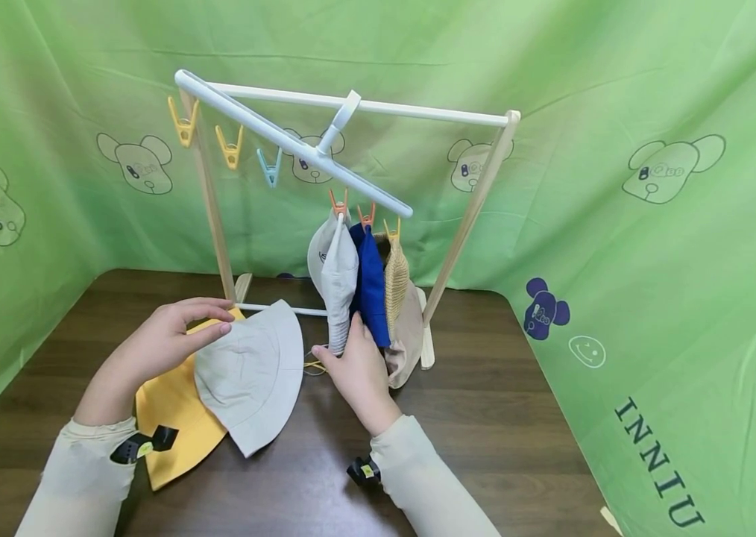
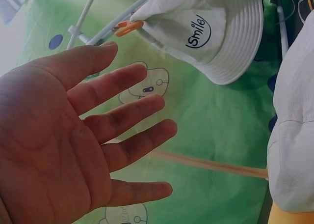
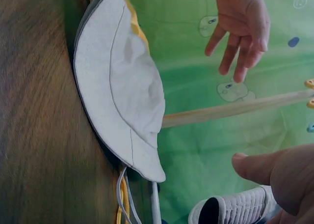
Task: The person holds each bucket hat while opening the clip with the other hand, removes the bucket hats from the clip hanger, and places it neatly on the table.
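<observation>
My left hand [image 1: 173, 339] hovers with relaxed, spread fingers above the pale grey bucket hat [image 1: 250, 377], holding nothing; its empty palm shows in the left wrist view. Beneath the grey hat lies a yellow hat [image 1: 180, 425]. My right hand [image 1: 361, 373] reaches to the lower edge of a hanging white bucket hat [image 1: 340, 276], which has "Smile" lettering [image 2: 198, 32] in the left wrist view. The thumb [image 3: 255, 167] stands apart from that hat in the right wrist view; the other fingers are mostly hidden. Beside it hang a blue hat [image 1: 373, 287] and a tan woven hat [image 1: 396, 280].
A pale blue hanger [image 1: 271, 134] hooks onto a rack's white bar [image 1: 432, 112] and tilts down to the right. Yellow clips [image 1: 229, 149] and a light blue clip [image 1: 271, 168] hang at its left. Beige cloth [image 1: 407, 339] hangs low beside the wooden post [image 1: 468, 216].
</observation>
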`<state>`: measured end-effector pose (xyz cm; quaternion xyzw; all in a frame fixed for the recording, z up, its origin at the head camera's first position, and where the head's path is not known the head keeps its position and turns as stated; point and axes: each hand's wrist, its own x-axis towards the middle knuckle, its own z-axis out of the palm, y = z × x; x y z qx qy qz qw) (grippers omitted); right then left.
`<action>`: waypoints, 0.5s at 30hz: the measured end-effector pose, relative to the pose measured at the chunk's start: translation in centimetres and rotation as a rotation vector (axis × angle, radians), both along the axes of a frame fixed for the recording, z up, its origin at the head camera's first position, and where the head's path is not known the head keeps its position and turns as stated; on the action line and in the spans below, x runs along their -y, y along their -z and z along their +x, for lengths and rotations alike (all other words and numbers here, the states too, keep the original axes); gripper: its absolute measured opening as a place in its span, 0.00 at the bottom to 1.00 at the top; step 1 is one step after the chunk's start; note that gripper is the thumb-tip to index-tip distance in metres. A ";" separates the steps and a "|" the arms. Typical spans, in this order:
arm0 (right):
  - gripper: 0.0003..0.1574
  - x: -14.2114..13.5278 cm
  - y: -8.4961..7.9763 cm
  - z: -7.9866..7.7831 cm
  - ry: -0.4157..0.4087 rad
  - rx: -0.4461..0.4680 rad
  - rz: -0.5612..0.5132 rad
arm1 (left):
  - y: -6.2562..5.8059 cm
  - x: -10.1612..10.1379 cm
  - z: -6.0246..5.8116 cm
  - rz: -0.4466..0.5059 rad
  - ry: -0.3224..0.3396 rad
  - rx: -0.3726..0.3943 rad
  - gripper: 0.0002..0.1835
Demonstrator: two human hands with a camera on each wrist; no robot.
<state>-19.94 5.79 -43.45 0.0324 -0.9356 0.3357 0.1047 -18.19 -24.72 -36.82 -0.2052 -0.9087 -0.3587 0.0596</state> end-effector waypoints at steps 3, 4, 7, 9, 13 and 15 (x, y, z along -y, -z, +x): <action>0.64 0.2 0.1 -0.2 0.028 -0.020 0.046 | 0.0 0.0 0.0 -0.004 -0.005 0.007 0.15; 0.63 0.3 0.1 -0.3 0.035 -0.030 0.064 | 0.0 0.1 0.0 -0.006 -0.006 0.009 0.16; 0.58 0.3 0.3 -0.4 0.047 -0.071 0.116 | 0.1 0.1 0.0 -0.010 -0.006 0.014 0.16; 0.52 0.2 0.5 -0.4 0.049 -0.102 0.140 | 0.1 0.2 0.1 -0.009 0.000 0.015 0.15; 0.40 -0.2 0.5 -0.4 0.040 -0.156 0.147 | 0.0 0.2 0.1 -0.010 0.002 0.018 0.15; 0.37 -0.4 0.4 -0.3 0.033 -0.171 0.147 | 0.0 0.2 0.1 -0.011 -0.002 0.021 0.16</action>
